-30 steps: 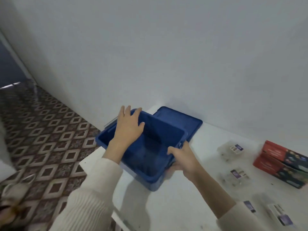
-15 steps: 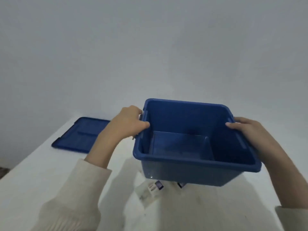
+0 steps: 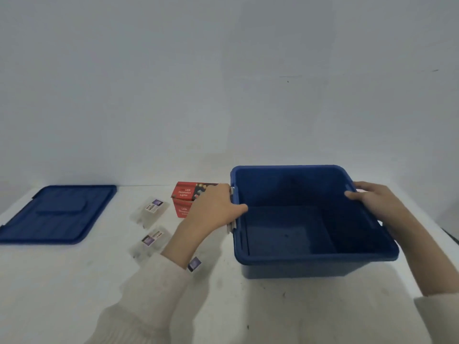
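The empty blue bin (image 3: pixel 298 268) sits at the right of the white table (image 3: pixel 74 294). The left hand (image 3: pixel 213 209) grips its left rim, thumb inside; the right hand (image 3: pixel 372 202) clasps the right rim. Stiff plastic, likely light and slick: those side rims suit lifting.

one blue bin (image 3: pixel 315 256), one blue lid (image 3: pixel 57 214), two stacked red boxes (image 3: pixel 185 192) (image 3: pixel 182 210), three clear packets (image 3: pixel 152 209) (image 3: pixel 151 240) (image 3: pixel 194 264) and two hands (image 3: pixel 216 209) (image 3: pixel 375 202)
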`<move>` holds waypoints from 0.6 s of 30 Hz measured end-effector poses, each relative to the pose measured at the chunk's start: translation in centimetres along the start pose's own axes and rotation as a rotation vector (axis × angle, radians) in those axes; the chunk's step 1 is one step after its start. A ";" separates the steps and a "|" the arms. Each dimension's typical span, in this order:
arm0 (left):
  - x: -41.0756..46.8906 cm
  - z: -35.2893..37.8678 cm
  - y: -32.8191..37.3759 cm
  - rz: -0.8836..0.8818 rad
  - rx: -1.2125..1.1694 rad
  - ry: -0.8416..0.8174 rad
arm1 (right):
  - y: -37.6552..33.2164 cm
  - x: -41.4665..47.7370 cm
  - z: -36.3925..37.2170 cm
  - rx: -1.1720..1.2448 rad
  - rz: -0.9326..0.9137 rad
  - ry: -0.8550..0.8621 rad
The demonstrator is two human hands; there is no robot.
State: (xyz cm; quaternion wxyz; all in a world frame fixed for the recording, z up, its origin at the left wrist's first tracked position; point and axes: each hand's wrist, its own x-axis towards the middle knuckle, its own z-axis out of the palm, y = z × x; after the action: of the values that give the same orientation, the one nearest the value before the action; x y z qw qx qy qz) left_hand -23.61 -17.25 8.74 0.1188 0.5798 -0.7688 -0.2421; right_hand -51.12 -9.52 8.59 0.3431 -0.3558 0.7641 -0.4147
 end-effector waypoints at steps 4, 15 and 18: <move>1.2 1.4 -0.7 -0.035 0.031 -0.036 | 1.0 1.3 0.5 -0.049 0.003 -0.046; 8.0 1.7 -8.1 -0.039 0.540 -0.202 | 1.8 2.3 2.0 -0.201 -0.070 -0.013; 8.3 1.3 -8.0 -0.070 0.651 0.004 | 1.9 2.4 2.0 -0.206 -0.069 -0.018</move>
State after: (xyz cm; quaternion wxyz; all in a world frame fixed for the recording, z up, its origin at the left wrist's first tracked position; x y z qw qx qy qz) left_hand -20.06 -26.50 2.72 -0.0798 0.6139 -0.7852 0.0135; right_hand -51.23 -11.52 5.49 0.2970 -0.4192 0.7867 -0.3422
